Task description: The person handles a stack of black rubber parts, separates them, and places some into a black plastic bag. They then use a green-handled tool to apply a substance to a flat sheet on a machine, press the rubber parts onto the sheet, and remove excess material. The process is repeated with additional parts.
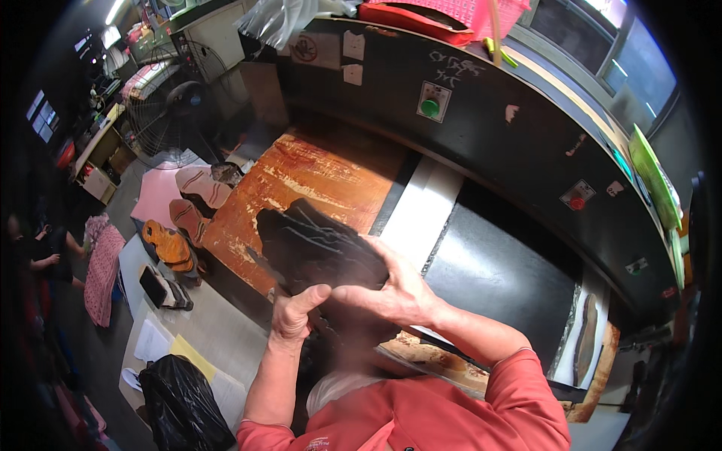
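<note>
We held a stack of black shoe soles (320, 248) with both our hands, above the front edge of the orange, worn worktop (323, 177). Our left hand (295, 314) was under the stack at its near end, with the grip closed on it and the thumb pressed up against the black material. Our right hand (397, 289) lay over the near right side of the stack, the fingers spread on top and the grip also closed on it. The stack was tilted, its far end pointing away from us, and thin pale lines showed on its upper surface.

Just to the right of the worktop there was a white strip (421, 207), and then a black flat pad (504, 270) under the big black machine housing (481, 120), which carried a green button (430, 107). To the left, lower down, several tan and orange soles (188, 218) lay together on a pink sheet (156, 197). A black plastic bag (184, 406) stood near our left elbow. A fan (169, 120) stood farther back on the left.
</note>
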The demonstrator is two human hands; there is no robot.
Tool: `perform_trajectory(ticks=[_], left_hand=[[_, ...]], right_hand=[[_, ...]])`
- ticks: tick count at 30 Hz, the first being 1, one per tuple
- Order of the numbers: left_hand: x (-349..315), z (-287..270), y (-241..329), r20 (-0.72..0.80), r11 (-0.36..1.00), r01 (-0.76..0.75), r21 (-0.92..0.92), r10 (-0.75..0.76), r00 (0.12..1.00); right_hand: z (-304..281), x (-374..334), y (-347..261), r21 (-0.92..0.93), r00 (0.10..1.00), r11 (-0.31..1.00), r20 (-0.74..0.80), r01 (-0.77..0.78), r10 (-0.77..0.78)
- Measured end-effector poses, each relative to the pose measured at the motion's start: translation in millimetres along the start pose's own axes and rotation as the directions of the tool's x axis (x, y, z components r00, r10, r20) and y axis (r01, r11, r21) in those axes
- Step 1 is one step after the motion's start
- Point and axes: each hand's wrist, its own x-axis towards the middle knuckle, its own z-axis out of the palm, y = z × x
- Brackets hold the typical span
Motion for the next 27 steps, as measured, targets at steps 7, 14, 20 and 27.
perform_trajectory(ticks=[7,14,20,27], left_hand=[[-8.4,-3.4,-29.7,-0.23,0.952,0.126,-0.278,-0.193,0.954],[3.5,-15.5,-40.1,-0.013,0.892,0.259,-0.371,-0.284,0.959],[20.0,-39.1,-47.5,-0.147,0.917,0.27,-0.295,-0.323,0.935],[16.3,-71.2,-53.3,-0.085,0.897,0.21,-0.389,-0.262,0.961]], right_hand=[[-37.0,-9.2,-33.5,-0.036,0.949,0.998,0.31,-0.047,0.056],[-19.2,13.9,-14.8,-0.366,0.978,0.91,0.147,0.196,-0.151],[-51.0,44.0,-39.2,-0.521,0.974,0.838,0.221,0.161,-0.05],[-232.1,160.7,-121.5,-0.932,0.778,-0.344,0.132,-0.113,-0.614]])
